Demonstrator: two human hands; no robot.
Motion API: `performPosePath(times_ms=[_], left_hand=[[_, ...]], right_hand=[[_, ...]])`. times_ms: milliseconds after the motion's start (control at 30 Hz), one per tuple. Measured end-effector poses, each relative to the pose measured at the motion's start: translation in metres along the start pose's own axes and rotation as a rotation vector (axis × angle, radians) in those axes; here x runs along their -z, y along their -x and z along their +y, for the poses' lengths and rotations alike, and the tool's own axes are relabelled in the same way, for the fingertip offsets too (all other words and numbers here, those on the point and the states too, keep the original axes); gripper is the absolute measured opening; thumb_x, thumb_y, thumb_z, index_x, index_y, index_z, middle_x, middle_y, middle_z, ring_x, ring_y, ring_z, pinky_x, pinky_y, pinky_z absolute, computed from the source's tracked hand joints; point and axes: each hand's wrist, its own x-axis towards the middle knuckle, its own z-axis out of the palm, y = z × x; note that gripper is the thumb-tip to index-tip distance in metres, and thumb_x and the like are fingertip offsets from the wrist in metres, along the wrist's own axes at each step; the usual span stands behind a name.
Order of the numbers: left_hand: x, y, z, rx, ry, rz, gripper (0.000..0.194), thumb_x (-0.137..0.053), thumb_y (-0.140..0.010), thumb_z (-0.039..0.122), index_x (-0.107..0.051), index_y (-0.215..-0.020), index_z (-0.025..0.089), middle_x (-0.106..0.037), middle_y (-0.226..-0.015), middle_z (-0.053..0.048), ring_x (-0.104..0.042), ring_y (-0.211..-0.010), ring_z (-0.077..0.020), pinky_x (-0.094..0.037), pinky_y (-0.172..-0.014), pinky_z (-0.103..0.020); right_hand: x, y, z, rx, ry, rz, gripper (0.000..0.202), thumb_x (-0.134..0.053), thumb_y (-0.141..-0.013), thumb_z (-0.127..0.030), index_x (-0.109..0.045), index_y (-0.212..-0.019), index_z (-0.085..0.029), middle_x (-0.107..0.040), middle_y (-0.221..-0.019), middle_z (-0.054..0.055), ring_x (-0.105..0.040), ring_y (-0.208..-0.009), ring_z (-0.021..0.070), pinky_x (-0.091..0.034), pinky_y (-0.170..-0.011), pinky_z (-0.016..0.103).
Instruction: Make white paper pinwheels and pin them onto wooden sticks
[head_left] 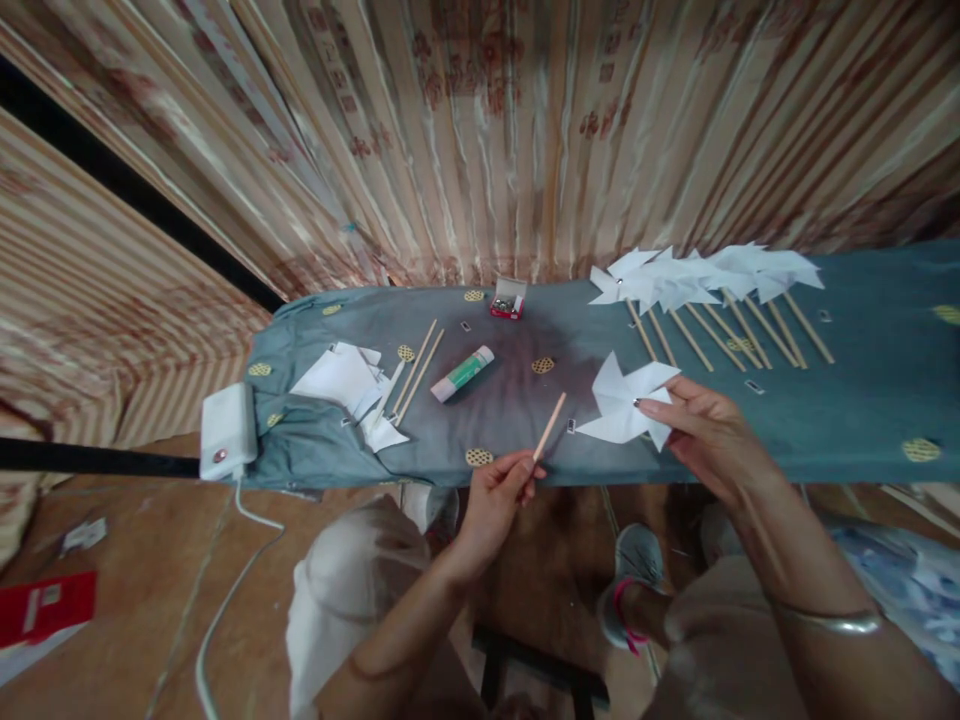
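Note:
In my left hand (504,492) is a short wooden stick (551,425), pinched near its lower end and pointing up and to the right. My right hand (701,428) holds a white paper pinwheel (619,400) by its right side, with a small metallic pin at its centre. The stick and the pinwheel are apart. Behind my right hand, several finished-looking white pinwheels (697,278) lie overlapping in a row, with their sticks (694,338) towards me. A small red box of pins (507,300) stands open at the back middle. A green and white glue tube (463,374) lies left of centre.
White paper pieces (341,380) and a few loose sticks (420,372) lie at the left of the cloth-covered table (877,380). A white device (227,430) with a cable sits at the left end. A striped curtain (480,130) hangs behind the table.

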Motion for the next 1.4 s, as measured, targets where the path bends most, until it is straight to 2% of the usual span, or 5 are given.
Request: performPosePath(times_ms=[333, 533, 767, 1133, 1400], left_hand=[[0.004, 0.005, -0.04, 0.152, 0.173, 0.122, 0.044, -0.086, -0.053, 0.048, -0.077, -0.077, 0.012, -0.064, -0.061, -0.002, -0.043, -0.047, -0.0045, -0.03, -0.047, -0.02], [0.01, 0.01, -0.056, 0.168, 0.13, 0.082, 0.039, -0.081, -0.064, 0.046, -0.078, -0.084, 0.013, -0.063, -0.061, -0.001, -0.042, -0.051, -0.0053, -0.031, -0.052, -0.02], [0.019, 0.012, -0.057, 0.227, 0.019, 0.153, 0.041, -0.081, -0.062, 0.049, -0.078, -0.083, 0.014, -0.069, -0.069, -0.004, -0.049, -0.056, -0.0083, -0.038, -0.054, -0.021], [0.022, 0.009, -0.062, 0.216, -0.041, 0.188, 0.031, -0.084, -0.056, 0.044, -0.079, -0.073, 0.018, -0.064, -0.068, -0.002, -0.05, -0.056, -0.0091, -0.043, -0.054, -0.023], [0.025, 0.004, -0.065, 0.15, -0.16, 0.142, 0.023, -0.079, -0.065, 0.042, -0.08, -0.074, 0.021, -0.066, -0.069, -0.004, -0.053, -0.061, -0.0123, -0.046, -0.059, -0.024]], right_hand=[[-0.009, 0.021, 0.02, -0.099, 0.047, -0.185, 0.035, -0.085, -0.063, -0.028, -0.071, -0.094, -0.021, -0.077, -0.087, 0.003, -0.071, -0.071, 0.0139, -0.055, -0.066, 0.021], [-0.025, 0.042, 0.038, -0.043, 0.208, -0.31, 0.027, -0.073, -0.078, -0.03, -0.065, -0.102, -0.021, -0.076, -0.093, 0.004, -0.072, -0.078, 0.0155, -0.056, -0.071, 0.024], [-0.03, 0.051, 0.05, 0.32, 0.882, -0.122, 0.023, -0.06, -0.087, -0.024, -0.064, -0.11, -0.024, -0.076, -0.098, 0.002, -0.073, -0.085, 0.0145, -0.057, -0.082, 0.025], [-0.035, 0.053, 0.05, 0.754, 1.028, -0.14, 0.037, -0.06, -0.087, -0.012, -0.058, -0.122, -0.022, -0.076, -0.096, 0.004, -0.074, -0.087, 0.0152, -0.058, -0.081, 0.021], [-0.035, 0.043, 0.057, 0.501, 1.001, -0.014, 0.025, -0.063, -0.087, -0.02, -0.062, -0.112, -0.025, -0.076, -0.104, 0.002, -0.075, -0.083, 0.0142, -0.06, -0.08, 0.02]])
